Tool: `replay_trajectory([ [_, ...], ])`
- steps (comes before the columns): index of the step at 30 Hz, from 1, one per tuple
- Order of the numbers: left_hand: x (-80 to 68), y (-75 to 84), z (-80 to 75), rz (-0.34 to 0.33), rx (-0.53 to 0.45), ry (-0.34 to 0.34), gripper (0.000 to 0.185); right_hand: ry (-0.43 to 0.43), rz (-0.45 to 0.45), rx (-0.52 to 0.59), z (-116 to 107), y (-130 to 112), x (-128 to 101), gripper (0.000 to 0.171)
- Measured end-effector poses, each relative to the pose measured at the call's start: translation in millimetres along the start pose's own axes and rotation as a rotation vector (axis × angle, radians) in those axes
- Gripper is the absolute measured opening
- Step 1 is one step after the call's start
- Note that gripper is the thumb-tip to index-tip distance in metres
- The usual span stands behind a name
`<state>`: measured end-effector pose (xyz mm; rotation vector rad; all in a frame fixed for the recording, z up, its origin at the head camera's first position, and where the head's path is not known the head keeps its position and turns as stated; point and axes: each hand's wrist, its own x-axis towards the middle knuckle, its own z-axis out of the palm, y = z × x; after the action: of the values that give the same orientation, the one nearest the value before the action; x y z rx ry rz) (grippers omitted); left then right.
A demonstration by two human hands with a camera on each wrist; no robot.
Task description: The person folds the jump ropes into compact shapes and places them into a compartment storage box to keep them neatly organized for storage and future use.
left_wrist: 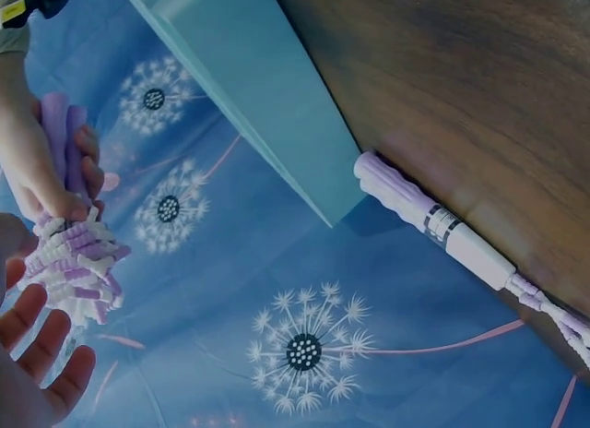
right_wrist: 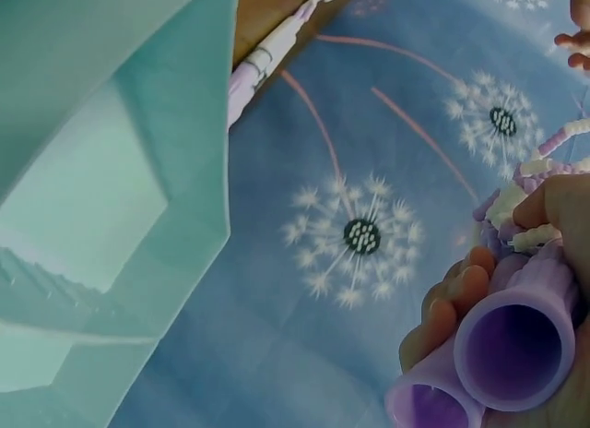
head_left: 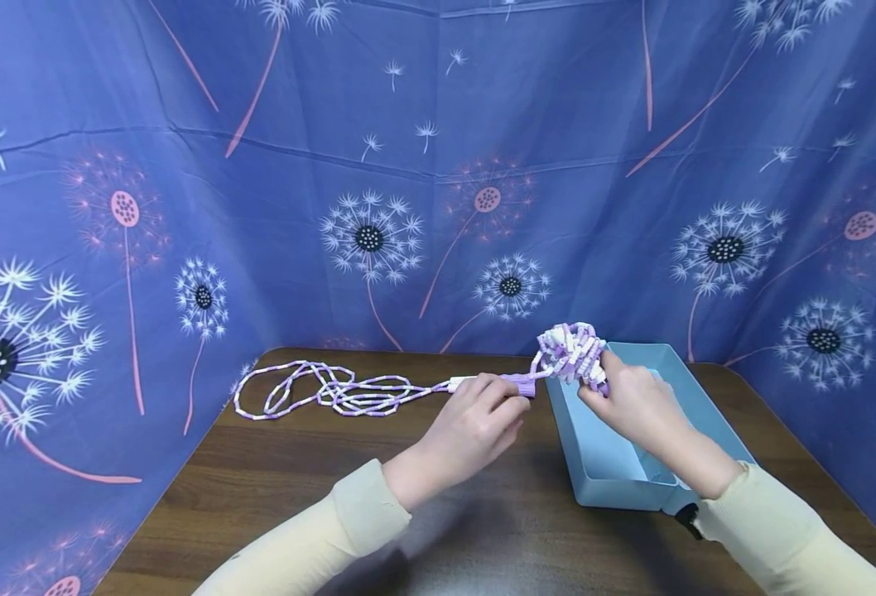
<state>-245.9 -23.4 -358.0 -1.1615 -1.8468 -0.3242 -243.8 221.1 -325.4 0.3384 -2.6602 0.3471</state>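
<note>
My right hand [head_left: 641, 406] grips a bundled purple-and-white beaded jump rope [head_left: 568, 354] above the bin's back left corner. In the right wrist view, its two hollow purple handles [right_wrist: 514, 350] sit side by side in the palm, and a loose beaded strand sticks out. My left hand [head_left: 475, 426] hovers left of the bundle, fingers loosely bent and nothing visible in them; its thumb is out of the left wrist view. Behind it on the table lies a second beaded jump rope [head_left: 363, 397], stretched leftward in loops, with purple-and-white handles [left_wrist: 396, 188] near the bin.
A light blue plastic bin [head_left: 617, 494] stands at the right of the brown wooden table [head_left: 259, 497], its inside partly hidden by my right arm. Blue dandelion-print cloth [head_left: 423, 99] hangs close behind the table and along both sides.
</note>
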Motion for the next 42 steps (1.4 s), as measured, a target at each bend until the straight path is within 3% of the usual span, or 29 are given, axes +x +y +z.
replay_trajectory([
  [13,-1.8,6.7,31.9,0.14,0.081,-0.155,0.02,-0.044,0.143,-0.051,-5,38,2,0.039],
  [18,-2.1,11.9,45.7,0.172,0.075,-0.247,0.024,-0.064,0.194,-0.071,-2,54,2,0.053],
  [22,-1.8,14.9,57.4,0.193,0.074,-0.277,0.023,-0.08,0.243,-0.075,3,67,1,0.063],
  [29,-4.4,19.6,75.0,0.236,0.061,-0.312,0.021,-0.107,0.317,-0.066,10,89,-3,0.057],
  [36,-7.0,27.0,88.5,0.278,0.079,-0.345,0.025,-0.158,0.379,-0.045,17,110,-7,0.064],
  [42,-9.3,33.7,96.3,0.297,0.091,-0.415,0.03,-0.203,0.438,-0.02,28,124,-12,0.065],
])
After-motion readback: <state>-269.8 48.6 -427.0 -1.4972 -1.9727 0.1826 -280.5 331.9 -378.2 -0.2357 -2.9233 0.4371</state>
